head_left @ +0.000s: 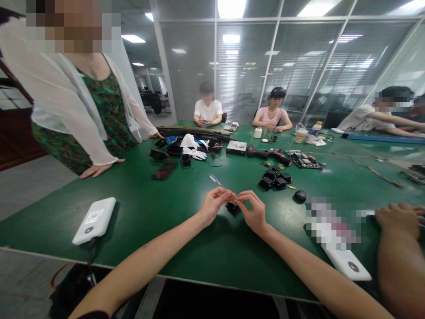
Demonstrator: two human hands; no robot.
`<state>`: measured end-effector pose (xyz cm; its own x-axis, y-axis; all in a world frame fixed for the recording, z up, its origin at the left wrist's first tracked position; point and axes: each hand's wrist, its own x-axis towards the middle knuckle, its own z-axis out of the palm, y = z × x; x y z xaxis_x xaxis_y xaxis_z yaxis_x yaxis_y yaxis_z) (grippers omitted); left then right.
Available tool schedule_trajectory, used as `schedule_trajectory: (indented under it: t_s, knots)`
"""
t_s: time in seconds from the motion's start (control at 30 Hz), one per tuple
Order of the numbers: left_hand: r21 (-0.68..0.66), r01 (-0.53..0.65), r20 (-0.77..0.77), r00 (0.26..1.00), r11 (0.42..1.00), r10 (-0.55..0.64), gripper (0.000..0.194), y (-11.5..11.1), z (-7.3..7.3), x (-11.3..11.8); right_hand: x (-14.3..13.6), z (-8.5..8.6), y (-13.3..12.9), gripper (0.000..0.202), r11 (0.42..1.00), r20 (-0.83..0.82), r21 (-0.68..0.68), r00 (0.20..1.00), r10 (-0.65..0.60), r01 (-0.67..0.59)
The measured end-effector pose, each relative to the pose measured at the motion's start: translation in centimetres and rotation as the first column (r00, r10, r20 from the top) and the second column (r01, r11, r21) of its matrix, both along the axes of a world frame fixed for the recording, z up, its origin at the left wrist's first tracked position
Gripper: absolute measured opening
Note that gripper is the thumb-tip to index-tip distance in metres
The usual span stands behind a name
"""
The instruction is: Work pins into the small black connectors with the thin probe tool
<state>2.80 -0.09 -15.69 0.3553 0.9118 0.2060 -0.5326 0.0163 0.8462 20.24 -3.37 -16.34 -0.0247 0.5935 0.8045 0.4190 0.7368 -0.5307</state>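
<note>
My left hand (215, 204) and my right hand (253, 212) meet above the green table, with the fingertips of both pinched together. A slim tool that looks like a small screwdriver (215, 179) slants up and to the left out of my left hand, its pale, see-through end uppermost. The lower end of the tool reaches the fingertips of my right hand, which pinch at it; anything tiny held there is hidden. Just beneath the hands lies a small black box-shaped part (232, 208), partly covered by the fingers.
Several black blocks (275, 178) form a cluster ahead right, near a black mouse-like object (300, 196). White power banks (94, 220) lie left and right. Farther back are a power drill (257, 152), a circuit board (303, 159) and gloves (195, 153). Other people surround the table (149, 199).
</note>
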Motion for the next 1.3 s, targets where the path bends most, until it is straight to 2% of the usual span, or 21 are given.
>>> schedule_trajectory:
  t_s: [0.2,0.3,0.5,0.63,0.83,1.03,1.3]
  knots:
    - [0.090,-0.071,-0.059,0.995,0.993,0.076,0.025,-0.1,0.2,0.0,0.0,0.1,-0.1,0.004,1.000,-0.016,-0.013,0.999,-0.028,0.027]
    - [0.119,-0.065,-0.058,0.996,0.991,0.072,0.024,-0.2,0.4,0.0,-0.1,0.2,-0.3,0.004,1.000,-0.027,-0.003,0.999,-0.026,0.026]
    - [0.260,-0.076,-0.172,0.977,0.963,0.124,0.026,-0.4,1.0,-0.4,-0.2,0.3,-0.5,0.005,0.999,-0.020,-0.035,1.000,-0.019,0.018]
    - [0.315,-0.060,-0.195,0.973,0.947,0.127,0.025,-0.2,1.1,-0.7,-0.1,0.2,-0.3,0.004,0.998,0.009,-0.055,1.000,-0.027,0.027]
    - [0.337,-0.082,-0.203,0.966,0.938,0.157,0.025,0.5,0.5,-0.7,-0.1,0.3,-0.1,0.004,0.997,0.053,-0.030,0.996,-0.069,0.071]
    - [0.396,-0.054,-0.253,0.953,0.917,0.165,0.022,0.8,0.0,-0.8,-0.2,0.4,0.0,0.005,0.998,0.061,-0.052,0.997,-0.044,0.047]
    - [0.500,-0.089,-0.354,0.887,0.862,0.297,0.021,2.1,-0.6,-1.5,-0.3,0.5,0.3,0.009,0.991,0.119,-0.118,0.992,-0.047,0.061]
